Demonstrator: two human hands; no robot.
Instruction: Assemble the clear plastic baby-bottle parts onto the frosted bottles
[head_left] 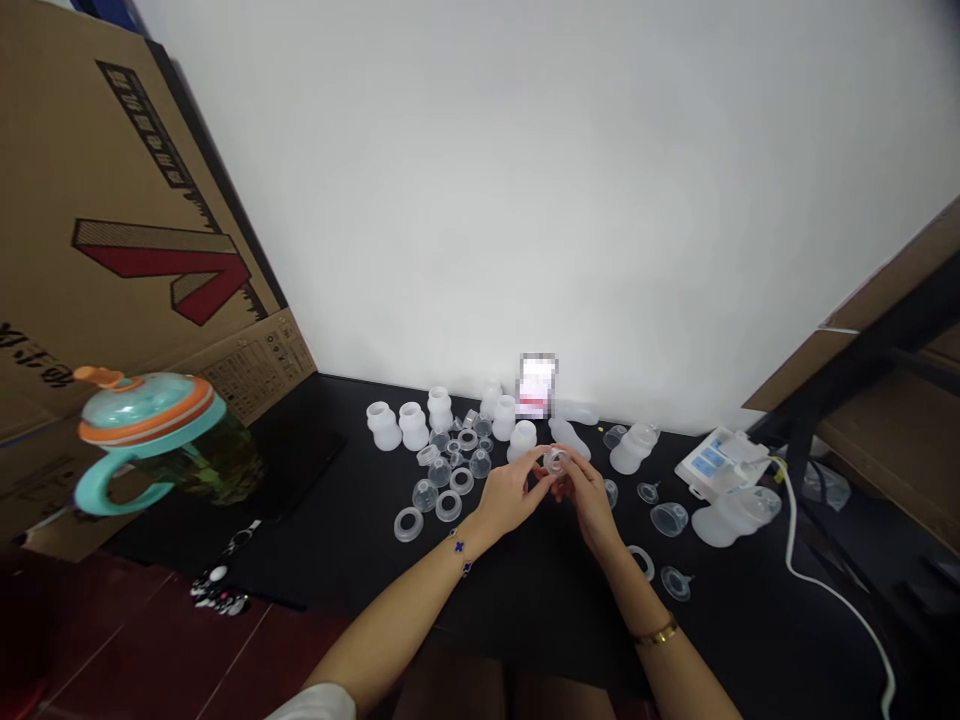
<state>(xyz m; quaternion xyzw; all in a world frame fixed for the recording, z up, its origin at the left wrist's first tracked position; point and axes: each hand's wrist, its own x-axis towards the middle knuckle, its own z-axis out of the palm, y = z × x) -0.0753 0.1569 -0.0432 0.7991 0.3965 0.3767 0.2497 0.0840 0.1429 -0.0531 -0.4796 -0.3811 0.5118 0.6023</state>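
Above the front of the black table, my left hand (510, 495) and my right hand (590, 498) meet with fingers closed around a translucent bottle collar ring (556, 460). Whether a nipple sits inside the ring is too small to tell. Just behind it stands a white baby bottle body (523, 436). Left of my hands lie several loose collar rings (409, 524) and see-through dome caps (425, 495). To the right are a bottle nipple (677, 583), another dome cap (669, 518) and a ring (641, 562) partly hidden by my right forearm.
More white bottle bodies (384, 427) line the wall, near a lit phone (537, 386). Two capped bottles (634, 448) and a white box with a cable (721, 463) occupy the right. A large teal-handled jug (161, 440) and a cardboard box (112, 200) stand at left.
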